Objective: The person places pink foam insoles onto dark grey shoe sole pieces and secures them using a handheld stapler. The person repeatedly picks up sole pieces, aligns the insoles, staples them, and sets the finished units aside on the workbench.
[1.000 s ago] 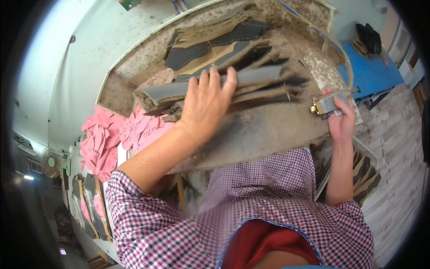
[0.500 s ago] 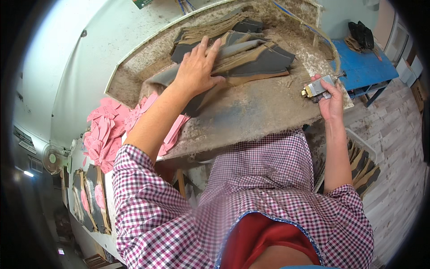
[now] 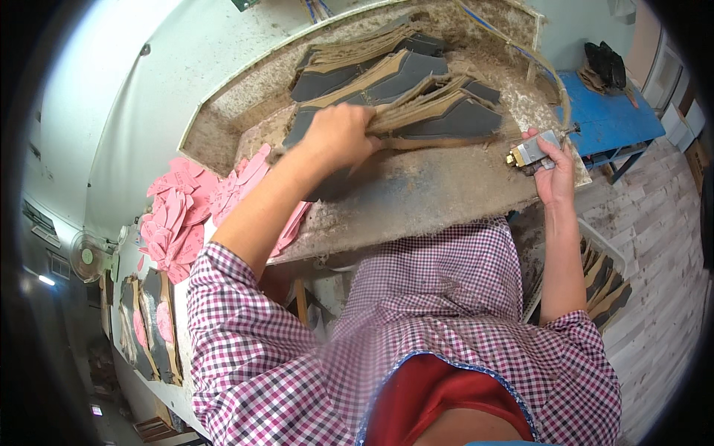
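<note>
Stacks of flat dark-grey cut pieces (image 3: pixel 461 119) with tan fuzzy edges lie on a dusty worktable (image 3: pixel 416 189). My left hand (image 3: pixel 338 137) is closed at the left end of the nearest stack, its fingers curled round an edge; part of the grip is hidden by the hand. More dark-grey pieces (image 3: pixel 401 74) rest just beyond it. At the table's right edge my right hand (image 3: pixel 554 175) is closed round a small silver metal hand tool (image 3: pixel 537 150) with a brass-coloured fitting. The tool is held clear of the stacks.
Pink leaf-shaped pieces (image 3: pixel 178 215) are heaped left of my left forearm. A raised rim (image 3: pixel 223 108) borders the table's far side, and a hose (image 3: pixel 550 70) hangs at right. A blue table (image 3: pixel 606 115) stands beyond. Below right, a white crate (image 3: pixel 610 249) holds more dark pieces.
My left hand has gone from spread fingers on top of the pieces to curled fingers at their near left edge. The grey pieces have shifted. My right hand still holds the tool.
</note>
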Demonstrator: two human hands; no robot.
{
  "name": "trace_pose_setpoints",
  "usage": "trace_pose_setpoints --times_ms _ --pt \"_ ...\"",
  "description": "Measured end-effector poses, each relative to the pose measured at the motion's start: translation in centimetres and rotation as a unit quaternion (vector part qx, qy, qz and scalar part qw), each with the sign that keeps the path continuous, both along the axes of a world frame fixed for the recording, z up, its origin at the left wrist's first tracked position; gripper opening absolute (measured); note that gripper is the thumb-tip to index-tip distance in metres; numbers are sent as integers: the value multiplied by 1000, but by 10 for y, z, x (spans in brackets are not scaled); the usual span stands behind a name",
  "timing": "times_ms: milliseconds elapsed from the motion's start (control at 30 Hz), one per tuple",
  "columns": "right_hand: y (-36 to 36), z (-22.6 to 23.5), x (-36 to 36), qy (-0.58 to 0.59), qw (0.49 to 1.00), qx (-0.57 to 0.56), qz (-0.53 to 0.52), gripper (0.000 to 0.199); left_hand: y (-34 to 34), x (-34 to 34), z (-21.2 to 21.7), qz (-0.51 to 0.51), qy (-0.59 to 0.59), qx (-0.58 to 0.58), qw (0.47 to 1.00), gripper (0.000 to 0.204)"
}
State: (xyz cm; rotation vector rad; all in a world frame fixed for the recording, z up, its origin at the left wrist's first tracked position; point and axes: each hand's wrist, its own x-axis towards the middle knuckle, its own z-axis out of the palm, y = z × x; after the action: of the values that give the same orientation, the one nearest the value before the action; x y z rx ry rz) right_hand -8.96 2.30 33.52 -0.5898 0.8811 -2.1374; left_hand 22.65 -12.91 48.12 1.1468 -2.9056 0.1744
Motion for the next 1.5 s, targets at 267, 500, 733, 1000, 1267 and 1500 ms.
trace_pose_setpoints --times_ms 267,500,733,1000,1267,1500 --pt "-3 -1 -5 22 1000 5 7 35 -128 0 7 143 76 300 940 61" --pt "0 2 -1 36 999 4 8 32 -98 -11 15 94 34 191 976 68" --pt "0 2 2 15 1000 -2 20 35 -23 13 -7 60 32 -73 995 77" --pt "28 2 -5 -104 986 -126 -1 41 -20 -38 93 -63 148 171 972 59" --pt "98 -7 -48 -66 948 -279 138 52 -53 -37 -11 29 -1 383 923 86" --pt "85 32 -5 -29 973 -196 115 47 0 -5 -41 39 239 25 970 72"
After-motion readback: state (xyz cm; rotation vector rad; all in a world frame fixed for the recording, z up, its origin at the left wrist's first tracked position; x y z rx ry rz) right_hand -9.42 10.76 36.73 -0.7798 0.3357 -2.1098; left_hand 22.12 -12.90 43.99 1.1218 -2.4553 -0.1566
